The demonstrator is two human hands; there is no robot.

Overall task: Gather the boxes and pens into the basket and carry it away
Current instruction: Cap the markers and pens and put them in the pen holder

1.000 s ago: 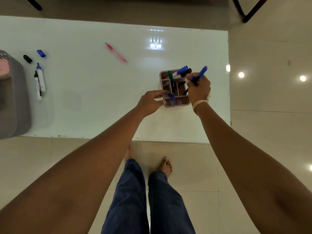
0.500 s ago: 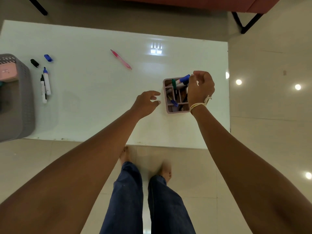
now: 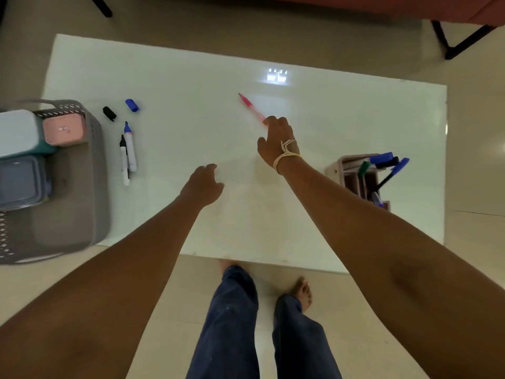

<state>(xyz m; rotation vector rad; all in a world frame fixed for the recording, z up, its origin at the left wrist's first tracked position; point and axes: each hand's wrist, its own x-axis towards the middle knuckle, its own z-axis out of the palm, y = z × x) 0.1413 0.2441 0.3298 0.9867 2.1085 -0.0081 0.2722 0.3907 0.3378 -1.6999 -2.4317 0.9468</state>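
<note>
From the head view, we see the slim translucent pink pen (image 3: 250, 107) on the glossy white table (image 3: 191, 77), our right hand (image 3: 276, 142) reaching, fingertip touching its near end, holding nothing. Our left hand (image 3: 202, 184) hovers, loosely curled, empty. The perforated grey plastic basket (image 3: 93, 170) sits far left.

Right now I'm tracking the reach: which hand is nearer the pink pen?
Right. The right hand has its fingertips at the pink pen's near end; the left hand hangs well short, nearer the person.
</note>
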